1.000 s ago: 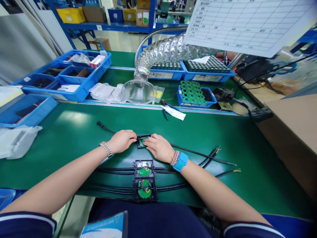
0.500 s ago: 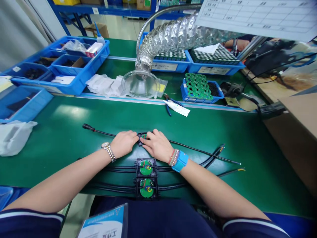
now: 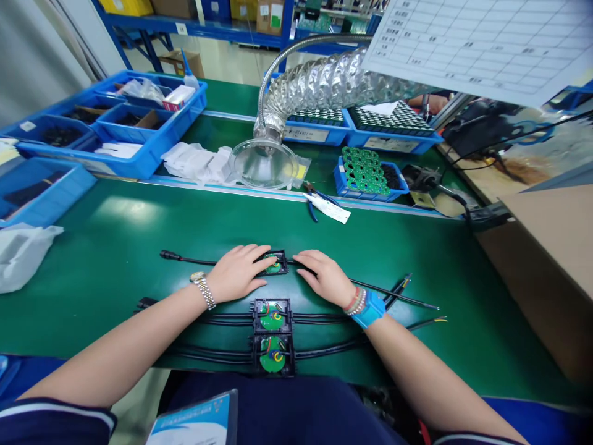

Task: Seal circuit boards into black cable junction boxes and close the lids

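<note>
My left hand (image 3: 241, 271) lies with outstretched, spread fingers over the left part of a small black square housing (image 3: 283, 253). Inside that housing sits a round green circuit board (image 3: 274, 267), partly covered by my fingers. On the housing's right side, the thumb and fingers of my right hand (image 3: 327, 277) are loosely around a black cable (image 3: 393, 295). To the left, another cable ends in a black connector (image 3: 169, 254). Nearer my body, a black housing (image 3: 254, 315) and a second one (image 3: 254, 355) sit edge to edge, each with a green board and black cables.
Pliers (image 3: 312, 210) and a white tube (image 3: 331, 209) lie beyond my hands. A clear extraction hood (image 3: 264, 167) hangs over the table's back strip. A small blue bin (image 3: 370, 194) carries green boards. Blue parts trays (image 3: 139, 164) stand left; a cardboard box (image 3: 546, 228) stands right.
My right hand has moved right, off the housing and onto the cable beside it. My left hand has slid right, its fingers now spread over the housing. The camera view has shifted slightly.
</note>
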Action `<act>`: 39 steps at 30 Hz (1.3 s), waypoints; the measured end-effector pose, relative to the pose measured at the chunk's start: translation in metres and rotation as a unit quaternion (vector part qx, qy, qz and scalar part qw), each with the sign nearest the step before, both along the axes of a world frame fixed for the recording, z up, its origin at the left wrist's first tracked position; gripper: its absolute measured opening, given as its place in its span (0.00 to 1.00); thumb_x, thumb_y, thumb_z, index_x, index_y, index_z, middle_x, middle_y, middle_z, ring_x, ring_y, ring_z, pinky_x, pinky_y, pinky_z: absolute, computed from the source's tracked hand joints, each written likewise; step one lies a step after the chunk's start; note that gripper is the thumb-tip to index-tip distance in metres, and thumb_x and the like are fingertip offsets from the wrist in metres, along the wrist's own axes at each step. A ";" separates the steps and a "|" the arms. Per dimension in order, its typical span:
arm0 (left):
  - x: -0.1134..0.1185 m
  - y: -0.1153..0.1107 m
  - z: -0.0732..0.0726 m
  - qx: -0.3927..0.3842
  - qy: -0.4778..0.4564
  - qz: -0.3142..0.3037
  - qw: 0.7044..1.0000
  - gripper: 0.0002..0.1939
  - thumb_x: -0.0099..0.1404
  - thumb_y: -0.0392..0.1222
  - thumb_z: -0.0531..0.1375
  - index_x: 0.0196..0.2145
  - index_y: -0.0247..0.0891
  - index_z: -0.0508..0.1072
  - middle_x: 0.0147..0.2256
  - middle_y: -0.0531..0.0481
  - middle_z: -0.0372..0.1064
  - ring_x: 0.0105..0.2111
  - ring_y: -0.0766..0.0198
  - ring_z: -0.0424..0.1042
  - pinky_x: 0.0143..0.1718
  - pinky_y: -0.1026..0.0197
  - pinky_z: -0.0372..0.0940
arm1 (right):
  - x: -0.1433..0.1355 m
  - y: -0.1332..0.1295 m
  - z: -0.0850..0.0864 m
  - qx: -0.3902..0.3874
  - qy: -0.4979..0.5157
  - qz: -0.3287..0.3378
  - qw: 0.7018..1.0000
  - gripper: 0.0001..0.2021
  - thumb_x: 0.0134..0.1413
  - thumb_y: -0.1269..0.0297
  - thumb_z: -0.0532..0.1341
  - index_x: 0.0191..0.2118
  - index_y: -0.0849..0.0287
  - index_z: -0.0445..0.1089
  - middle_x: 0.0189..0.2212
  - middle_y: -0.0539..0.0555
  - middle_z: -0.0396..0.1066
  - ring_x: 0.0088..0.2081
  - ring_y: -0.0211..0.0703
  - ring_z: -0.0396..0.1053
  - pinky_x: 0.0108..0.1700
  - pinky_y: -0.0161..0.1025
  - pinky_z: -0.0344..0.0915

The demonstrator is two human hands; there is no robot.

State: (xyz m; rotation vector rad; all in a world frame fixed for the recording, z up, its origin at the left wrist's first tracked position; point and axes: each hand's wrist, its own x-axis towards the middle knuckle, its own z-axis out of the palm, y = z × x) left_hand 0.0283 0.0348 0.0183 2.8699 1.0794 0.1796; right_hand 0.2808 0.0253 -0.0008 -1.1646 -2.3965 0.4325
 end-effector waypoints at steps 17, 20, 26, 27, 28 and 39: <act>0.019 0.005 -0.008 0.028 0.017 -0.015 0.999 0.17 0.65 0.47 0.52 0.51 0.46 0.65 0.52 0.46 0.59 0.46 0.56 0.61 0.43 0.54 0.59 | -0.011 0.002 0.001 0.069 -0.120 0.036 0.990 0.14 0.60 0.70 0.51 0.49 0.59 0.66 0.40 0.55 0.70 0.41 0.44 0.60 0.39 0.40 0.57; 0.018 0.004 -0.012 0.044 0.002 -0.012 0.999 0.19 0.64 0.46 0.52 0.53 0.45 0.63 0.53 0.45 0.58 0.48 0.55 0.60 0.45 0.53 0.59 | -0.011 0.003 -0.002 0.060 -0.091 0.034 0.993 0.14 0.59 0.71 0.52 0.49 0.60 0.66 0.40 0.55 0.70 0.43 0.44 0.60 0.41 0.40 0.58; 0.022 0.002 -0.013 0.074 0.035 -0.023 0.996 0.17 0.66 0.44 0.50 0.51 0.43 0.63 0.53 0.42 0.58 0.47 0.54 0.61 0.44 0.53 0.60 | -0.012 0.002 -0.005 0.069 -0.084 0.039 0.993 0.14 0.59 0.72 0.52 0.49 0.60 0.67 0.39 0.56 0.71 0.43 0.45 0.61 0.42 0.42 0.59; 0.023 0.002 -0.012 0.078 0.045 -0.028 0.996 0.17 0.66 0.43 0.50 0.51 0.42 0.63 0.53 0.41 0.58 0.47 0.53 0.62 0.43 0.52 0.60 | -0.012 0.002 -0.005 0.072 -0.092 0.040 0.992 0.14 0.58 0.72 0.52 0.49 0.61 0.67 0.39 0.56 0.70 0.44 0.46 0.61 0.42 0.42 0.59; 0.024 0.002 -0.011 0.081 0.055 -0.033 0.995 0.17 0.66 0.43 0.49 0.52 0.42 0.62 0.53 0.40 0.58 0.47 0.53 0.62 0.43 0.52 0.60 | -0.012 0.001 -0.005 0.074 -0.100 0.041 0.991 0.15 0.58 0.72 0.52 0.49 0.61 0.66 0.40 0.57 0.70 0.44 0.47 0.61 0.42 0.42 0.59; 0.013 0.007 -0.011 0.052 0.008 -0.045 0.998 0.21 0.65 0.47 0.52 0.54 0.42 0.61 0.57 0.44 0.56 0.51 0.54 0.59 0.47 0.52 0.58 | -0.003 0.005 -0.003 0.012 -0.029 0.043 0.999 0.18 0.58 0.72 0.52 0.54 0.59 0.62 0.43 0.57 0.70 0.45 0.45 0.63 0.46 0.44 0.60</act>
